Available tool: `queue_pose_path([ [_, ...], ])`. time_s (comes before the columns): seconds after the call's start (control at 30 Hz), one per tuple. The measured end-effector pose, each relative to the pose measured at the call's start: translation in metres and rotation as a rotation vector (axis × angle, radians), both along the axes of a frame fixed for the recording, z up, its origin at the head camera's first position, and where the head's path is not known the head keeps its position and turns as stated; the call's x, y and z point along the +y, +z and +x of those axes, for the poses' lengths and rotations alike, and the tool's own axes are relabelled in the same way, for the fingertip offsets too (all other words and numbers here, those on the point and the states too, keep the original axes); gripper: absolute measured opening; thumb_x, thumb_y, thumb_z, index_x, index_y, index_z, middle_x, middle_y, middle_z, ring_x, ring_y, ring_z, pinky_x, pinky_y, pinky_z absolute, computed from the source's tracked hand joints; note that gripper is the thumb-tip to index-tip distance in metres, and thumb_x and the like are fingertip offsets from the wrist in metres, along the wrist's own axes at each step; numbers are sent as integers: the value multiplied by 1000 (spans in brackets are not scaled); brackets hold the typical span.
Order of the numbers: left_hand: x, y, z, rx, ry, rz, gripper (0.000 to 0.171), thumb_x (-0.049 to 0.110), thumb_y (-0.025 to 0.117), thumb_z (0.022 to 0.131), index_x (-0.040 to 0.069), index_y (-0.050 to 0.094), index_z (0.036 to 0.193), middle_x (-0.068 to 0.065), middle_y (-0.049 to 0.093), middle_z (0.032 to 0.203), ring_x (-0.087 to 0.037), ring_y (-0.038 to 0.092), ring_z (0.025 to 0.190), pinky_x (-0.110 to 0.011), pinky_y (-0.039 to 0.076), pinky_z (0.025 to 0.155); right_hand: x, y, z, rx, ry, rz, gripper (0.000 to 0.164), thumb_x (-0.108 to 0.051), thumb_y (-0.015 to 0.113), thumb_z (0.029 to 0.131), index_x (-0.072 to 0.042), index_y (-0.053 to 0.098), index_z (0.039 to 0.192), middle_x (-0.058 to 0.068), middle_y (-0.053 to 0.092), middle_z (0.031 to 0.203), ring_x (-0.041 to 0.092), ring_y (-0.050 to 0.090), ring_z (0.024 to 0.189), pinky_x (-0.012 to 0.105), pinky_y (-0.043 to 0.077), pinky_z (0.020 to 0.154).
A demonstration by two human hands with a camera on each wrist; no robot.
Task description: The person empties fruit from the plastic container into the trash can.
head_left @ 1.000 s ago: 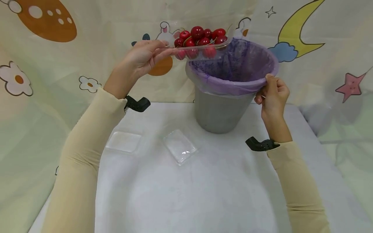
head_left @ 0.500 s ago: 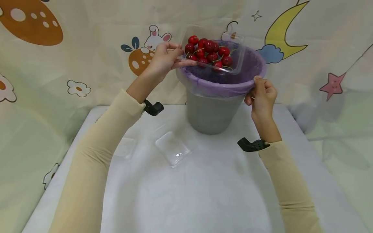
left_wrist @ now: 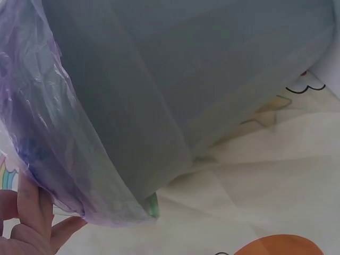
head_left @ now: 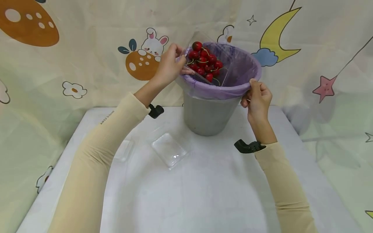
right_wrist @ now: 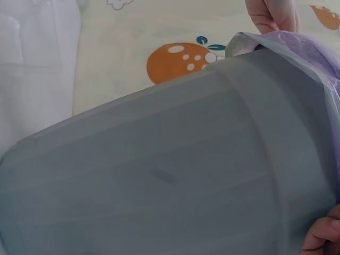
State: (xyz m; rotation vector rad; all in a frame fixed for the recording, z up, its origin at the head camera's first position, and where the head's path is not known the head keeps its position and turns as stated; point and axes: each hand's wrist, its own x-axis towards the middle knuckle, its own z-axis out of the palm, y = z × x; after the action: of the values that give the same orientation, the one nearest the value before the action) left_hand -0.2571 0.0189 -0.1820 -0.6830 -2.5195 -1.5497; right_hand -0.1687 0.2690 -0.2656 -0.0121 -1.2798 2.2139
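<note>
My left hand [head_left: 172, 64] pinches the left edge of a clear plastic box heaped with red cherries [head_left: 206, 63]. Tilted down to the right, the box overlaps the mouth of a grey trash can [head_left: 204, 116] in the head view. A purple trash bag [head_left: 217, 92] lines the can and folds over its rim. With thumb and fingers, my right hand [head_left: 258, 97] grips the bagged rim at the right. In the left wrist view the left fingers [left_wrist: 33, 210] show beside the hanging bag. Right fingers [right_wrist: 321, 236] appear at the lower corner of the right wrist view.
On the white table [head_left: 186, 197] lies a clear plastic lid or tray [head_left: 168, 149], left of the can's base. A second clear plastic piece [head_left: 123, 150] is partly hidden by the left sleeve. A printed cloth [head_left: 99, 58] hangs behind the can.
My left hand has brought the cherry box right and down to the can's mouth and tilted it so its right end dips. My right hand keeps its grip on the rim.
</note>
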Motion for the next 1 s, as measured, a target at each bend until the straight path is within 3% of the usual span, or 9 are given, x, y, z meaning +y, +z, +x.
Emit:
queue_pose_path([
  [0.17,3,0,2,-34,-68,62,25,5,42,102,-5,39,124,-16,42,149,-25,72,80,-22,60,72,0,0,0,5,3,-6,34,-12,63,94,-7,45,65,-2,29,49,9,31,37,16,27,34],
  [0.23,4,1,3,-1,-65,35,24,5,41,102,-4,40,124,-15,44,148,-21,72,76,-20,59,70,0,-1,0,4,0,-5,34,-12,63,94,-7,45,65,-2,29,49,9,30,37,16,26,34],
  [0.4,7,0,4,78,-45,-48,22,5,39,102,-3,40,123,-21,60,122,-22,73,79,-19,58,69,0,-1,0,11,-1,5,35,-12,63,94,-7,44,65,-2,30,48,9,30,36,17,26,34],
  [0.53,8,-2,6,157,-35,-133,24,6,38,103,-2,40,126,-20,62,103,-23,73,81,-18,58,71,0,-1,1,18,4,10,35,-12,62,94,-7,44,65,-2,31,47,10,31,36,17,26,33],
  [0.7,11,-3,9,254,-11,-215,26,7,38,104,-2,41,128,-17,60,97,-22,73,82,-19,58,72,0,0,1,14,1,11,35,-12,63,94,-7,44,65,-2,31,48,10,31,36,17,26,33],
  [1.0,13,-3,13,303,3,-268,28,9,38,104,0,42,130,-16,60,102,-21,73,86,-21,58,76,-1,-1,2,12,0,24,35,-14,63,94,-7,45,66,-2,31,48,11,31,37,17,27,34],
])
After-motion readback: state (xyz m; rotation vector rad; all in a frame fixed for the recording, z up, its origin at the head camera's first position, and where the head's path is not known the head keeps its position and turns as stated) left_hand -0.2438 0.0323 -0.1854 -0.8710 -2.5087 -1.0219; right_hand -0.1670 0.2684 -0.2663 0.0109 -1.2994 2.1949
